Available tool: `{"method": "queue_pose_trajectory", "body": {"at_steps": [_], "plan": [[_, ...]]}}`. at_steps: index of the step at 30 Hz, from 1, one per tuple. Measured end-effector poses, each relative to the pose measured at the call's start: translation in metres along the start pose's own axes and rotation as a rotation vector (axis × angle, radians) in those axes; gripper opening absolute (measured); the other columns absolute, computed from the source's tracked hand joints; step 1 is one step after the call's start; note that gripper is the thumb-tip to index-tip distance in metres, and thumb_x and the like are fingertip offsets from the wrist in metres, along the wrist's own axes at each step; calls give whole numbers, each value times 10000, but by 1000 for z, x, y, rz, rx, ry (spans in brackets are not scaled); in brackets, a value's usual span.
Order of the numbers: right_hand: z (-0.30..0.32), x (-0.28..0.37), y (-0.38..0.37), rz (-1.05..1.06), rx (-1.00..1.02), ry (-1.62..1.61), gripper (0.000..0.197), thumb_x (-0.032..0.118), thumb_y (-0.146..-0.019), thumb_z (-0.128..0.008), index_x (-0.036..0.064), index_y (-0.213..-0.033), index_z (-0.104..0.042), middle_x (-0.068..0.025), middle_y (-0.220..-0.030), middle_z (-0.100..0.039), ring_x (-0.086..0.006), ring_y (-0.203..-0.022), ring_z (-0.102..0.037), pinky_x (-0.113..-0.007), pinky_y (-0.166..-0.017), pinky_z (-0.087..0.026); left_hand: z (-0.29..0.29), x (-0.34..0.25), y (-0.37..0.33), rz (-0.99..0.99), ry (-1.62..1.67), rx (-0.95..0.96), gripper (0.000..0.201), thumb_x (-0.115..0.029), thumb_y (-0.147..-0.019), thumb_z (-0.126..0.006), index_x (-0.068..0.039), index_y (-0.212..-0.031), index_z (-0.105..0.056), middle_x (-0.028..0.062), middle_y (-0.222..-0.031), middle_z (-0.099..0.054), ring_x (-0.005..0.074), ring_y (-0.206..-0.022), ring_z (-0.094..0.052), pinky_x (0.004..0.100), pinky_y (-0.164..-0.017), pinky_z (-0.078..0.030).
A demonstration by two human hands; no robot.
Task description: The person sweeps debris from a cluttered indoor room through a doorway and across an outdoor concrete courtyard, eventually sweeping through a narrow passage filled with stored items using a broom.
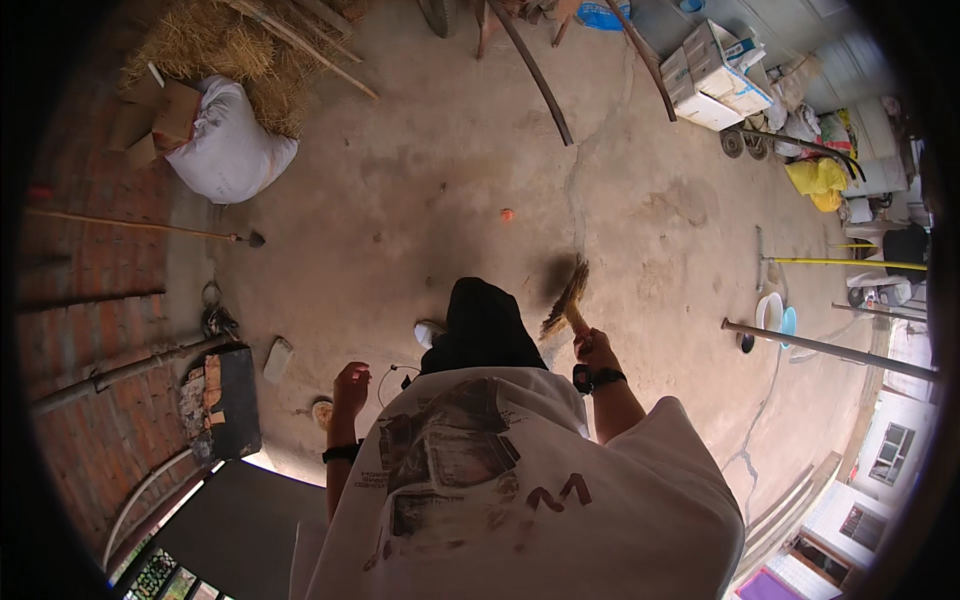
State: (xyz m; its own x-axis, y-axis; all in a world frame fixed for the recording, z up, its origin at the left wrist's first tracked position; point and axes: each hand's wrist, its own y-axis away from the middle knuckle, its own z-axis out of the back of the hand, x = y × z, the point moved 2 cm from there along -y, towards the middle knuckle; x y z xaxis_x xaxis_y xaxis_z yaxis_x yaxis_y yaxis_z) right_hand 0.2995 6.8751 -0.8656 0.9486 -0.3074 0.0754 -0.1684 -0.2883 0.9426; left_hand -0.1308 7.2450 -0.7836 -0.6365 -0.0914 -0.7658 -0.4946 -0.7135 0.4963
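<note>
My right hand [597, 350] is closed round the handle of a short straw broom [570, 300]. Its bristles fan out over the concrete floor, ahead of and to the right of my dark-trousered leg, and a dark shadow lies beside them. On the other side of my body, my left hand [351, 388] hangs with its fingers curled in and nothing seen in them. A thin pale loop of cord [396, 371] shows between that hand and my trousers. Farther ahead, a small orange-red scrap [507, 214] lies on the floor.
A full white sack [228, 145] and straw [215, 45] occupy the far left. A shovel [245, 238] and a dark box [235, 400] are along the left side. White cartons [710, 80] stand far right, with basins [770, 312] and a long pole [830, 347] nearer.
</note>
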Motion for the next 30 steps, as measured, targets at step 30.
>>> {"method": "queue_pose_trajectory", "body": {"at_steps": [30], "plan": [[-707,-72,-286,-364,332,551,175,248,-822,-529,77,-850,-505,-50,-649,-513,-120,-508,-492,-187,-431,-418,33,-149,-108,562,409,-85,185,-68,-809,-494,-1,-978,-526,106,-757,-623,158,-717,-616,258,-645,-487]]}}
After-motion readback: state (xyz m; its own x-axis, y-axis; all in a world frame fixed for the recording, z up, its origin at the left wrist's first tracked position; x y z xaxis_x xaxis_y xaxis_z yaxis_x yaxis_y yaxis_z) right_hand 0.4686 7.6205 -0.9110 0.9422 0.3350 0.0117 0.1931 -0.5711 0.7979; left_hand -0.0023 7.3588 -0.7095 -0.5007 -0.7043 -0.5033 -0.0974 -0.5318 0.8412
